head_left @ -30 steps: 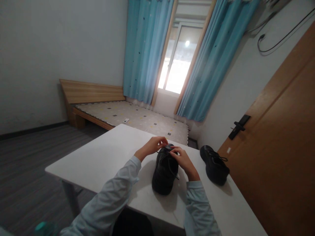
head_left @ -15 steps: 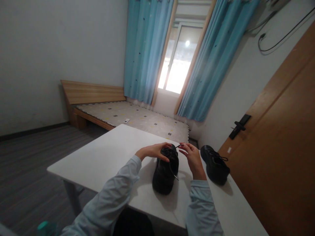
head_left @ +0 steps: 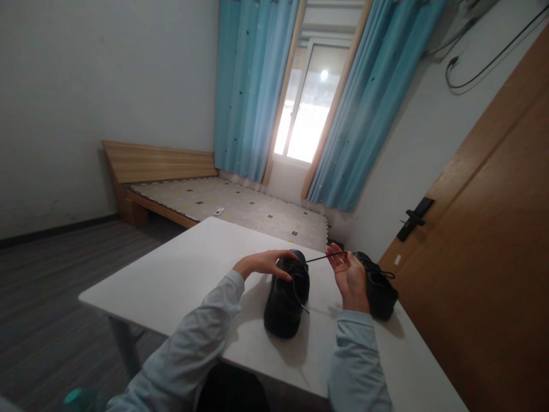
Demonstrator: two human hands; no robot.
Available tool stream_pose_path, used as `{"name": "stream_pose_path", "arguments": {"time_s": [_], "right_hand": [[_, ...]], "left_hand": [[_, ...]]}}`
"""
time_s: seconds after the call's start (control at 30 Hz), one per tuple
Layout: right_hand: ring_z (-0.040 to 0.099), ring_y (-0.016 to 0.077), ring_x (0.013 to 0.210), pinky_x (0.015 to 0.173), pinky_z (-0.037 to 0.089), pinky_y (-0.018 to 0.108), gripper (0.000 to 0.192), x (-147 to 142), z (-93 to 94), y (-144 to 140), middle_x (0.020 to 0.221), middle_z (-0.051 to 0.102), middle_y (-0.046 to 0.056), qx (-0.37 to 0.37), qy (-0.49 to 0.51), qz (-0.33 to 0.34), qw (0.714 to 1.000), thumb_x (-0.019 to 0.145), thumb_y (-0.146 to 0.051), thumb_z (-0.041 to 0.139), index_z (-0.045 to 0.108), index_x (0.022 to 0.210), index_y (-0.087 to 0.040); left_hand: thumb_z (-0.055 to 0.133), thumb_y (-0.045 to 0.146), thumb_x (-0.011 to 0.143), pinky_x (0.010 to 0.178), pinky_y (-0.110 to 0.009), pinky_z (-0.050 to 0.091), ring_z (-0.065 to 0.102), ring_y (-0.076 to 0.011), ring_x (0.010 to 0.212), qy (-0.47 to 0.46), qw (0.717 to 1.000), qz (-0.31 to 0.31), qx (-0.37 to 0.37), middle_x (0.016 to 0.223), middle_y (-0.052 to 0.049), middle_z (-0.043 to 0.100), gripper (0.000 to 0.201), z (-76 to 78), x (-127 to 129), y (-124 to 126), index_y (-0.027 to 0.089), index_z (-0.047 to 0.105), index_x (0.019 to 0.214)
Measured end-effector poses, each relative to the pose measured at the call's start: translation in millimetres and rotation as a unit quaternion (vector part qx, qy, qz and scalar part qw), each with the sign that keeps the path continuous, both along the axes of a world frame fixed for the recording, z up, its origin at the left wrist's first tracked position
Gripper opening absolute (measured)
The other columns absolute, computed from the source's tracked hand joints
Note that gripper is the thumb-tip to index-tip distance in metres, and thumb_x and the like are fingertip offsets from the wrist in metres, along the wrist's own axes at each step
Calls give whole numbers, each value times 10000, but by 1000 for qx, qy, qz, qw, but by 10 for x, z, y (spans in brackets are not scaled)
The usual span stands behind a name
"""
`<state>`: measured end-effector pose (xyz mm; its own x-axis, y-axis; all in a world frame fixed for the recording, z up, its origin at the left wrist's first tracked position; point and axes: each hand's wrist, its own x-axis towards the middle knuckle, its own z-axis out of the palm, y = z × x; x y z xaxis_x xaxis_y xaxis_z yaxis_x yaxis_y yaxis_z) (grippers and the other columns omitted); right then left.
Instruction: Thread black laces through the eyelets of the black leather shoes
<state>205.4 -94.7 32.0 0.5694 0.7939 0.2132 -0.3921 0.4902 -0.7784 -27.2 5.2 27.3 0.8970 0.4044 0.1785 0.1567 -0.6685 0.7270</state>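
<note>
A black lace-up shoe stands on the white table, its toe pointing away from me. My left hand grips the shoe's upper near the lacing, thumb on the near side and fingers over the far side. From the lacing a black shoelace runs taut to the right. My right hand pinches that lace between thumb and finger, the other fingers partly spread. Another loose lace end hangs over the shoe's opening. Just behind my right hand sits a second black shoe, partly covered by it.
The white table reaches from my lap to a bed, on which a small white object lies. A wooden door with a black handle is at the right. A green cap shows at lower left.
My right hand has moved right, drawing the lace out longer and straighter, and now overlaps the second shoe. My left hand stays on the first shoe.
</note>
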Motion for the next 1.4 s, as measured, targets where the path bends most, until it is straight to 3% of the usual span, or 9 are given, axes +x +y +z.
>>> {"name": "stream_pose_path", "arguments": {"time_s": [0.13, 0.23, 0.33, 0.43, 0.67, 0.87, 1.13, 1.4], "right_hand": [[635, 155, 639, 753, 533, 447, 163, 108, -106, 1, 663, 637, -10, -60, 26, -6, 998, 829, -273, 493, 446, 681, -223], [538, 118, 484, 675, 542, 386, 244, 174, -154, -15, 524, 512, -55, -77, -26, -9, 997, 823, -333, 515, 422, 623, -229], [476, 100, 448, 577, 516, 308, 249, 153, -120, -41, 494, 441, -71, -68, -69, -19, 995, 747, -380, 624, 466, 628, -228], [476, 88, 487, 570, 482, 263, 222, 67, -23, -82, 530, 477, -62, -58, -135, -11, 989, 663, -379, 713, 574, 684, -207], [543, 134, 610, 641, 451, 292, 290, -92, 147, -178, 622, 604, -8, -119, -342, 47, 931, 615, -380, 731, 695, 814, -171], [536, 129, 590, 596, 415, 259, 293, -158, 152, -186, 581, 557, -41, -128, -449, 97, 879, 619, -303, 739, 657, 875, -185], [529, 128, 566, 579, 404, 260, 261, -163, 106, -150, 561, 556, -45, -135, -477, 140, 857, 620, -331, 740, 637, 807, -181], [546, 131, 588, 603, 404, 265, 239, -177, 110, -152, 584, 587, -33, -143, -459, 143, 865, 604, -312, 758, 612, 735, -176]], "left_hand": [[724, 434, 638, 1004, -329, 329, 466, -225, 1168, 4, 1000, 2, -3, 1270, -51, 526, 657, 8, -9, -3, 241, 509, 1228], [722, 423, 645, 1016, -332, 315, 452, -227, 1183, 11, 1000, 6, -4, 1281, -57, 516, 649, 10, -11, -3, 237, 507, 1228], [725, 413, 643, 1017, -331, 312, 450, -226, 1185, 14, 1000, 7, -8, 1283, -59, 514, 654, 12, -8, -4, 240, 502, 1233], [730, 412, 636, 1007, -325, 320, 458, -224, 1173, 7, 1000, 5, -8, 1271, -53, 524, 647, 12, -6, -5, 244, 514, 1222], [730, 433, 629, 970, -311, 346, 496, -215, 1109, -2, 1000, 3, 1, 1212, -35, 565, 638, 7, -2, -2, 253, 528, 1207], [721, 418, 646, 967, -315, 353, 499, -213, 1105, -2, 1000, -5, 5, 1218, -48, 559, 640, 15, -1, -15, 234, 513, 1223], [740, 427, 618, 965, -318, 363, 507, -215, 1100, -7, 1000, 10, -4, 1206, -45, 572, 651, -5, 5, -4, 239, 533, 1205], [736, 438, 621, 969, -320, 359, 508, -216, 1100, -6, 1000, 9, -3, 1210, -47, 569, 662, -6, 3, -4, 243, 523, 1217]]}}
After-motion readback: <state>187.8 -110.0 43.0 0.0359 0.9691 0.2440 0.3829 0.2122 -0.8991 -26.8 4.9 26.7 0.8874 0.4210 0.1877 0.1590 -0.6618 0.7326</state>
